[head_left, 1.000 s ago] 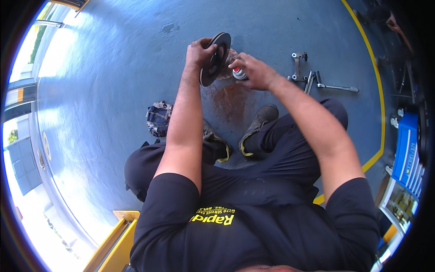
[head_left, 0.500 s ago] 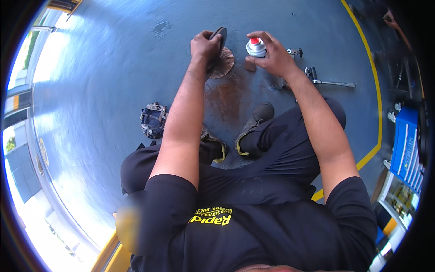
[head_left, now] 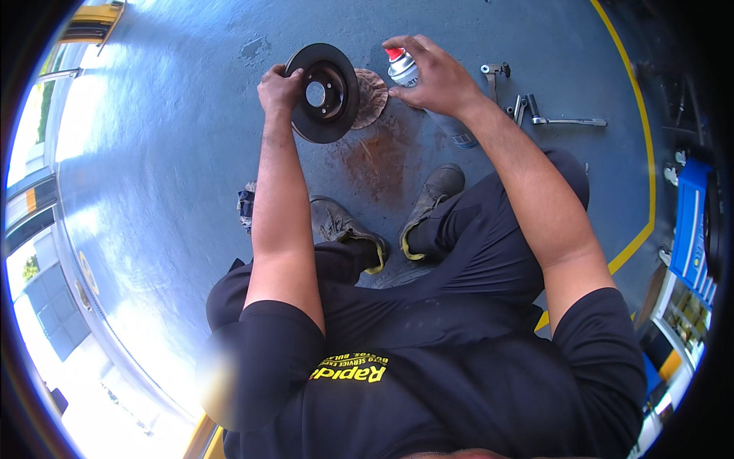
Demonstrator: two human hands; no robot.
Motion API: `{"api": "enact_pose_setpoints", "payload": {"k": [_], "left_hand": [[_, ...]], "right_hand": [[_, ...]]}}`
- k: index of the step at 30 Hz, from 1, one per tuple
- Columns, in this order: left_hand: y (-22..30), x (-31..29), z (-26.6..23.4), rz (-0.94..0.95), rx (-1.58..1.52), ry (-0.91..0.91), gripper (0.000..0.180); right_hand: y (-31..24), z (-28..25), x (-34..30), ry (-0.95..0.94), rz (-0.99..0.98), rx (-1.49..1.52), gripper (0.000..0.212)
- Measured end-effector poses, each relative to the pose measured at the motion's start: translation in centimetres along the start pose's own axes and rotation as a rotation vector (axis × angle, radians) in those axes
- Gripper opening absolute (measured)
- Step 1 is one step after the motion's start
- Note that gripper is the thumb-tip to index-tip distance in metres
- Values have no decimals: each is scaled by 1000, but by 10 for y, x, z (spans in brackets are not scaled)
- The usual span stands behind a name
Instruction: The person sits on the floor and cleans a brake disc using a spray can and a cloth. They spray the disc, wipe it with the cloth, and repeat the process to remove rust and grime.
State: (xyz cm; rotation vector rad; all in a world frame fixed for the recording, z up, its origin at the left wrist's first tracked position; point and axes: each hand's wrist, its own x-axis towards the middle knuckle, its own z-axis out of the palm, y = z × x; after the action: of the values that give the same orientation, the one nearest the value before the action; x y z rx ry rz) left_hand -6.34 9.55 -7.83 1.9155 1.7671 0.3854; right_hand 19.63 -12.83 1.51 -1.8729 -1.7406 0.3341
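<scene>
My left hand [head_left: 280, 90] is closed on the left rim of a dark brake disc [head_left: 345, 92], held tilted above the floor with its hub side showing. In my right hand [head_left: 442, 80] is a spray can [head_left: 403, 70] with a red nozzle, aimed toward the disc. The index finger lies over the nozzle; whether it presses is hard to tell, and no spray shows. Behind the disc a round brownish sanding disc [head_left: 372, 98] lies on the floor, partly covered. Rust-coloured dust [head_left: 373, 164] stains the floor in front of my shoes.
A ratchet wrench [head_left: 569, 122] and a metal bracket [head_left: 495, 76] lie on the floor to the right. A crumpled cloth or glove [head_left: 246, 205] sits beside my left forearm. A blue tool cabinet [head_left: 692, 226] stands at the far right, beyond a yellow floor line [head_left: 651, 168].
The brake disc has turned from edge-on to show its face and shifted left with my left hand. The spray can has moved left and tilted toward it.
</scene>
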Motion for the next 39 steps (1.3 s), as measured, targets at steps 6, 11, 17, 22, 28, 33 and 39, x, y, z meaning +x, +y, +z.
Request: {"api": "enact_pose_setpoints", "payload": {"k": [6,11,17,22,28,33,39], "left_hand": [[15,-16,-20,164,269,-97,50],[37,-47,-20,270,223,-172,44],[59,-80,-14,395,175,-165,38],[68,-72,-35,718,135,-147,30],[41,-53,-26,739,140,-170,21],[18,-59,-16,591,165,-59,41],[-35,-45,54,41,-1011,114,74]], "right_hand": [[-10,-2,5,20,3,-57,73],[-19,-13,6,37,-2,-96,72],[-22,-46,14,179,-71,-75,73],[-39,-72,20,138,8,21,66],[-42,-77,19,141,23,8,64],[-32,-72,21,101,16,11,62],[-25,-36,20,18,56,-173,71]]}}
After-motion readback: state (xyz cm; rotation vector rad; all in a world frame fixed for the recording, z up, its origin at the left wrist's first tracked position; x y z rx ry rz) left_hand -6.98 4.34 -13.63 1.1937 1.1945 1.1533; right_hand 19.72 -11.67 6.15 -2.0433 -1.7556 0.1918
